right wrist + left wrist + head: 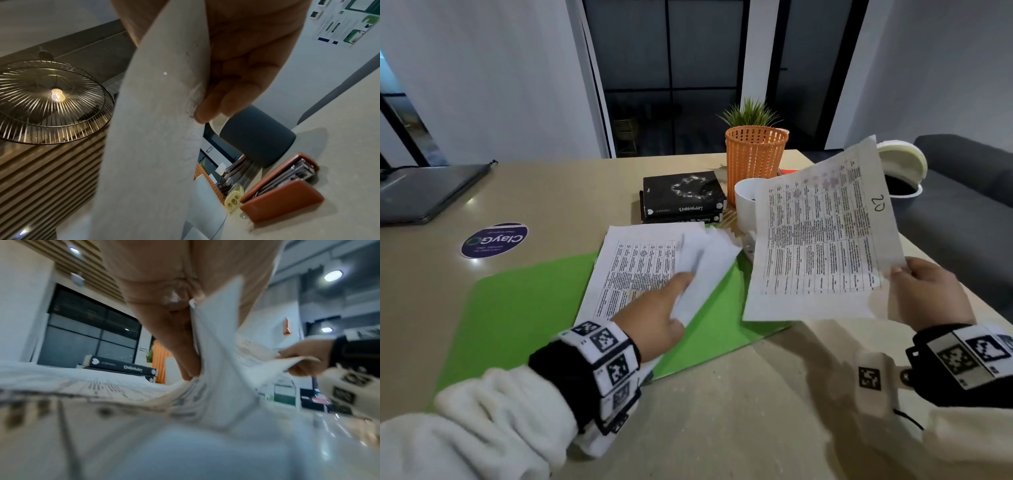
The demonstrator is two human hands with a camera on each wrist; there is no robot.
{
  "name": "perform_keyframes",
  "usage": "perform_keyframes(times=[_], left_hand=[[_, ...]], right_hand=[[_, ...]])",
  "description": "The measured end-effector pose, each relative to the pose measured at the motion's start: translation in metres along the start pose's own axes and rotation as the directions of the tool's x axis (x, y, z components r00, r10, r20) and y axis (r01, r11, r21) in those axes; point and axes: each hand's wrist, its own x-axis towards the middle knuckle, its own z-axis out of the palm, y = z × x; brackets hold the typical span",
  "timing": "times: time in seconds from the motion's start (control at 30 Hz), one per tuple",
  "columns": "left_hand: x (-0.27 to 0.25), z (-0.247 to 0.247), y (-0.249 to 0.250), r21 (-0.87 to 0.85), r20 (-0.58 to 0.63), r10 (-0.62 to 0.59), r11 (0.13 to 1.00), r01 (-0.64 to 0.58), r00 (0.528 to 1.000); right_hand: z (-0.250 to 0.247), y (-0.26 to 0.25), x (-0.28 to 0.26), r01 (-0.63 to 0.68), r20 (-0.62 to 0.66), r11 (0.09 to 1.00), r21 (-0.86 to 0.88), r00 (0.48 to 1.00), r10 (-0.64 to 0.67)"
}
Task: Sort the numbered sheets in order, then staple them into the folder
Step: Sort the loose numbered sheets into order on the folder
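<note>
A green folder [517,308] lies open on the beige table, with a stack of printed sheets [630,267] on its right half. My left hand [681,298] pinches the lifted right edges of several upper sheets [709,263]; in the left wrist view the fingers [180,345] press against the curled paper [216,369]. My right hand [924,287] holds one printed sheet [822,240] in the air to the right, by its near right corner; it bears a handwritten number. A red-brown stapler [281,191] lies on the table below the right hand [236,65], hidden in the head view.
Two black books [683,195], an orange basket [755,157] and a white cup [748,205] stand behind the sheets. A closed laptop [424,192] and a round sticker [494,240] are at the left. A dark cup [257,136] stands by the stapler. A grey sofa [962,205] borders the right edge.
</note>
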Motion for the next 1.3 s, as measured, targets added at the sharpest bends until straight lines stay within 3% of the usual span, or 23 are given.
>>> perform_keyframes(times=[0.17,0.27,0.4,0.6,0.73,0.8,0.83,0.93,1.07,1.3], left_hand=[[-0.003,-0.029,-0.012,-0.234,-0.215,-0.084,0.972,0.032,0.973],[-0.005,-0.041,-0.017,-0.304,-0.256,-0.103,0.952,0.021,0.961],[-0.007,-0.051,-0.022,-0.325,-0.322,-0.110,0.946,-0.001,0.940],[-0.014,-0.057,-0.027,-0.392,-0.407,-0.163,0.920,-0.011,0.899],[-0.017,-0.056,-0.026,-0.400,-0.379,-0.138,0.916,-0.028,0.915],[-0.017,-0.054,-0.022,-0.413,-0.350,-0.125,0.910,-0.033,0.928],[-0.018,-0.051,-0.019,-0.416,-0.333,-0.114,0.909,-0.037,0.936],[-0.020,-0.039,-0.012,-0.393,-0.289,-0.073,0.918,-0.049,0.955],[-0.018,-0.020,-0.006,-0.309,-0.198,-0.015,0.950,-0.048,0.980],[-0.011,0.004,0.001,-0.184,0.006,0.055,0.982,-0.053,0.998]], right_hand=[[0.007,0.000,0.001,-0.013,0.075,1.000,-0.018,0.997,0.015],[0.011,-0.006,-0.004,-0.037,0.196,0.999,0.011,0.980,0.035],[0.018,-0.004,0.002,-0.191,0.349,0.974,0.122,0.927,0.138],[0.019,0.003,0.012,-0.197,0.387,0.980,0.036,0.907,0.168],[0.039,-0.015,-0.001,-0.019,0.497,0.989,-0.148,0.863,0.091],[0.049,-0.027,-0.010,0.061,0.586,0.967,-0.246,0.805,0.099],[0.054,-0.029,-0.012,0.173,0.624,0.944,-0.282,0.781,0.044],[0.067,-0.038,-0.016,0.082,0.663,0.964,-0.254,0.740,0.112],[0.081,-0.044,-0.024,0.079,0.743,0.960,-0.270,0.651,0.156],[0.088,-0.040,-0.030,-0.109,0.733,0.970,-0.217,0.639,0.235]])
